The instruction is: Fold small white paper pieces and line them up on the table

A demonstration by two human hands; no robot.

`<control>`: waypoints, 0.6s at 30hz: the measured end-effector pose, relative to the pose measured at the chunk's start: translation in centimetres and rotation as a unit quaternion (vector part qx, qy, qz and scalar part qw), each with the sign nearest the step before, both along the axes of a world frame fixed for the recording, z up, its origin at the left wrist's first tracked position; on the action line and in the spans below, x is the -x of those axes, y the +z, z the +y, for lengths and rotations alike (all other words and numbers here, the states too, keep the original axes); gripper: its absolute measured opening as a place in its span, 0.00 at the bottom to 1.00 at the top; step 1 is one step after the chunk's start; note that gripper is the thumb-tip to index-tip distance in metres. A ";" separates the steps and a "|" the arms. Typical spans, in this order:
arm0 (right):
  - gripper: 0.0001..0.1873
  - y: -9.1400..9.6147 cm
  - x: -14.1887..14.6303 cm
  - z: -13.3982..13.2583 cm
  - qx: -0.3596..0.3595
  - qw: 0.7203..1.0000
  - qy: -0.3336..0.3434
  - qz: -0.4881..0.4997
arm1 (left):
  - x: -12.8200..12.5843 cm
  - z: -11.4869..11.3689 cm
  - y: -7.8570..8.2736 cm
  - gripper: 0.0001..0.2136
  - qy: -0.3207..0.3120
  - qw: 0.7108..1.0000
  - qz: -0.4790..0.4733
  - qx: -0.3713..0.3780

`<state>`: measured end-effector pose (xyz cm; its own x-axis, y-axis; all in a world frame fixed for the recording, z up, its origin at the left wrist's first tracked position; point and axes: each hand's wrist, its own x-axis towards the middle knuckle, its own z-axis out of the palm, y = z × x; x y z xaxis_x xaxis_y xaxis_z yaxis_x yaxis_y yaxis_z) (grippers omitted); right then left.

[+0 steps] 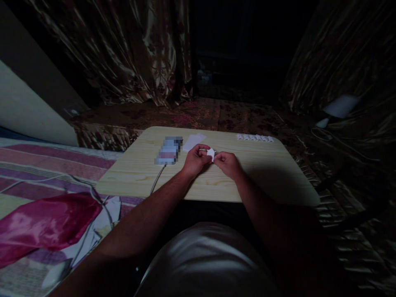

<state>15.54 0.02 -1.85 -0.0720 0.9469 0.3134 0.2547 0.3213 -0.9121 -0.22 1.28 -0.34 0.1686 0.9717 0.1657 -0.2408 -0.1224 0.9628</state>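
A small piece of white folded paper (210, 153) is held up over the middle of the wooden table. My left hand (196, 160) pinches it from the left, thumb in front and fingers behind. On the other side, my right hand (228, 163) has its fingertips closed at the paper's right edge. Just beyond my left hand lie some flat white paper sheets (193, 142). Several small white folded paper pieces (255, 138) stand in a row near the table's far right edge. The fine folds of the held piece are too small to make out.
A blurred-out phone-like device (168, 149) lies on the left of the table (139, 181), its cable (157, 180) running off the near edge. Left is a striped bed with a pink shiny cloth (52, 222). A white lamp (342, 106) stands at right, beyond the table.
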 end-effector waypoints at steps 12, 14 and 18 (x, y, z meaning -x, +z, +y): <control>0.08 0.3 0.1 -0.1 0.020 0.999 0.003 0.038 | -0.2 -0.3 0.2 0.23 -0.008 1.000 -0.020 0.002; 0.08 0.4 0.1 -0.1 0.027 0.999 0.004 0.046 | -0.2 -0.3 0.2 0.23 -0.013 1.000 -0.025 0.007; 0.08 0.3 0.1 -0.1 0.030 0.998 0.000 0.055 | -0.2 -0.3 0.1 0.24 -0.030 0.999 -0.020 0.007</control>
